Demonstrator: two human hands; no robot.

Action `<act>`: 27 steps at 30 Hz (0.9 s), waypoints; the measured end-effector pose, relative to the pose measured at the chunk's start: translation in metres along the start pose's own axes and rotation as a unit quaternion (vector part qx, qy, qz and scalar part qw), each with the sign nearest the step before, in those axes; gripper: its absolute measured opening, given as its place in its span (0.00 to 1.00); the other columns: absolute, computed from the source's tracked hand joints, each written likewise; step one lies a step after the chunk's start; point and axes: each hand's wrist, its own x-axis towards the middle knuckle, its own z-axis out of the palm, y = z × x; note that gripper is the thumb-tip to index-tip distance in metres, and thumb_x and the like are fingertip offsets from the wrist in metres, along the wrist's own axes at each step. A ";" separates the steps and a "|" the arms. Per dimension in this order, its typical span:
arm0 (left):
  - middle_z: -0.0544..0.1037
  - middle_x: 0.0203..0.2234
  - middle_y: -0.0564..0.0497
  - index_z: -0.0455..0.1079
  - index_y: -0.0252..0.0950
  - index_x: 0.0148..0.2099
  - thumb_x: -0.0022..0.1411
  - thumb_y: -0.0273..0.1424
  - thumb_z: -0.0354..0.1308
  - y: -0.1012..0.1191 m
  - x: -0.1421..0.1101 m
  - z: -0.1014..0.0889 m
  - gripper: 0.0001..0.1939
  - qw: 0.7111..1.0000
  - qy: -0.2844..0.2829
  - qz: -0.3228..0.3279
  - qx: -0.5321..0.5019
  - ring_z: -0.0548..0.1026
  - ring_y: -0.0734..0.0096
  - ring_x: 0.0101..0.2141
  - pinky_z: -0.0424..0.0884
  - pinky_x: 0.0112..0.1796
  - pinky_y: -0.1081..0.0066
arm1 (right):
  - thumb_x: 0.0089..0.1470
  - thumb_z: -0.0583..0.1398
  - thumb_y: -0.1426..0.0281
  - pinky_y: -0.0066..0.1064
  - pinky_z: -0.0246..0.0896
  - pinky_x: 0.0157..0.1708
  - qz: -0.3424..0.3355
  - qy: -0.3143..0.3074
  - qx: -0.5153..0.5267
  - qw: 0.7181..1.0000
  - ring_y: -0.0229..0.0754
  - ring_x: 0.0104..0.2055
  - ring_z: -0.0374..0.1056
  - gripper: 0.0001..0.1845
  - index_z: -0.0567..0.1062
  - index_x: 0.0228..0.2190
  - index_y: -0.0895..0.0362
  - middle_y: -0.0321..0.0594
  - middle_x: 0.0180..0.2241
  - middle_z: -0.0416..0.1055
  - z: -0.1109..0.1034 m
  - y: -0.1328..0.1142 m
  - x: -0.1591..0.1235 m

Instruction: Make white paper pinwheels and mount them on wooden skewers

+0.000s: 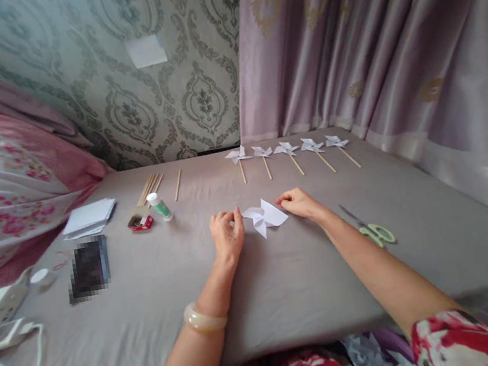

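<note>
A white paper pinwheel (264,217) without a stick is at the middle of the table, between my two hands. My left hand (228,234) pinches its left blade between thumb and finger. Close by its right side is my right hand (300,204), thumb and fingers pressed together. What that pinch holds, if anything, is too small to make out, and I cannot tell whether it touches the paper. Green-handled scissors (376,234) lie to the right of my right forearm.
Several finished pinwheels (287,149) on sticks lie in a row at the back. Leftward are wooden sticks (148,190), a glue bottle (160,208), a small red box (140,223), a paper stack (90,218), a blurred dark object (88,270) and a power strip (3,307) with cables.
</note>
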 end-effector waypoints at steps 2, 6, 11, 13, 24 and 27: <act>0.76 0.23 0.50 0.74 0.39 0.24 0.65 0.37 0.47 0.000 0.000 0.001 0.21 1.000 -0.001 0.004 0.000 0.71 0.68 0.29 0.63 0.39 0.66 | 0.49 0.55 0.76 0.26 0.65 0.35 0.008 0.029 0.002 1.000 0.39 0.34 0.73 0.16 0.80 0.37 0.59 0.41 0.33 0.79 0.003 0.006 -0.005; 0.76 0.23 0.49 0.74 0.38 0.25 0.64 0.37 0.48 0.000 -0.001 0.002 0.20 1.000 -0.023 0.012 0.001 0.71 0.68 0.29 0.63 0.38 0.66 | 0.50 0.56 0.75 0.30 0.64 0.41 -0.013 0.071 0.005 0.997 0.40 0.37 0.72 0.15 0.79 0.38 0.59 0.43 0.36 0.78 0.012 0.011 -0.017; 0.76 0.25 0.48 0.74 0.37 0.25 0.64 0.37 0.49 -0.002 0.000 0.003 0.19 0.999 -0.039 -0.010 0.005 0.71 0.67 0.30 0.63 0.39 0.65 | 0.48 0.56 0.77 0.30 0.63 0.42 -0.073 0.093 0.007 0.993 0.37 0.36 0.69 0.14 0.78 0.36 0.58 0.41 0.38 0.75 0.020 0.003 -0.036; 0.76 0.25 0.48 0.74 0.37 0.26 0.63 0.37 0.49 -0.005 0.003 0.002 0.18 0.999 -0.026 -0.034 -0.001 0.71 0.66 0.30 0.64 0.40 0.64 | 0.47 0.55 0.80 0.29 0.62 0.42 -0.130 0.068 0.010 0.989 0.37 0.36 0.68 0.16 0.79 0.35 0.56 0.39 0.37 0.74 0.019 -0.001 -0.044; 0.74 0.42 0.42 0.63 0.34 0.46 0.55 0.28 0.54 -0.081 0.036 -0.044 0.15 0.917 0.241 -0.314 0.049 0.71 0.57 0.47 0.59 0.52 0.56 | 0.52 0.51 0.76 0.35 0.62 0.43 -0.223 -0.025 -0.027 0.974 0.45 0.43 0.70 0.17 0.78 0.36 0.55 0.41 0.39 0.75 0.026 -0.008 -0.065; 0.72 0.45 0.40 0.62 0.34 0.47 0.52 0.28 0.57 -0.094 0.048 -0.055 0.18 0.909 0.250 -0.326 0.068 0.69 0.54 0.51 0.57 0.54 0.56 | 0.53 0.50 0.74 0.36 0.62 0.44 -0.235 -0.029 -0.014 0.971 0.45 0.43 0.70 0.17 0.78 0.36 0.55 0.41 0.40 0.76 0.030 -0.013 -0.069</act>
